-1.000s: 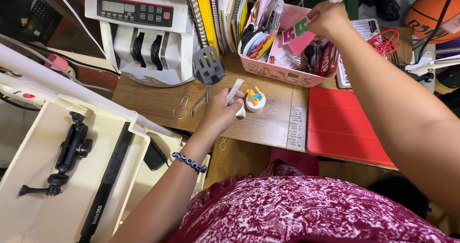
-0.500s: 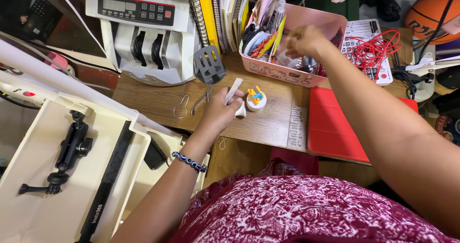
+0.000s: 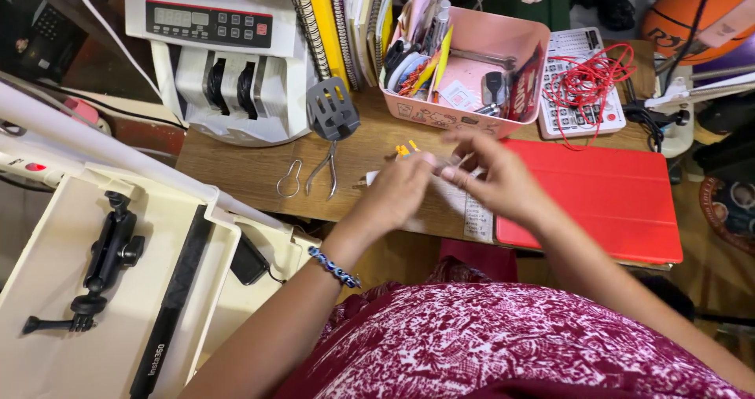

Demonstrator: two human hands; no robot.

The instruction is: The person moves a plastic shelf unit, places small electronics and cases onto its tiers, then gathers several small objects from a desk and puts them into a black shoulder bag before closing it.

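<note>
My left hand (image 3: 397,193) and my right hand (image 3: 494,180) meet over the front of the wooden desk (image 3: 252,171), both blurred by motion. The left hand, with a beaded bracelet at its wrist, is curled around a white paper strip (image 3: 370,177); one corner pokes out at its left side. The right hand's fingertips touch the left hand's fingers, and something pale and blurred lies between them. Just behind the hands, orange and yellow bits of a small pot (image 3: 404,148) show; the rest of it is hidden.
A pink basket (image 3: 440,120) of pens and cards stands behind the hands, with a red tablet cover (image 3: 598,198) to the right. Pliers (image 3: 322,167), a wire loop (image 3: 289,179) and a bill counter (image 3: 212,61) lie to the left. A white tray (image 3: 47,289) holds a black mount.
My right hand has left the pink basket and come down to the left hand at the desk's front. The left hand has shifted slightly right, covering the small pot. The view has moved right.
</note>
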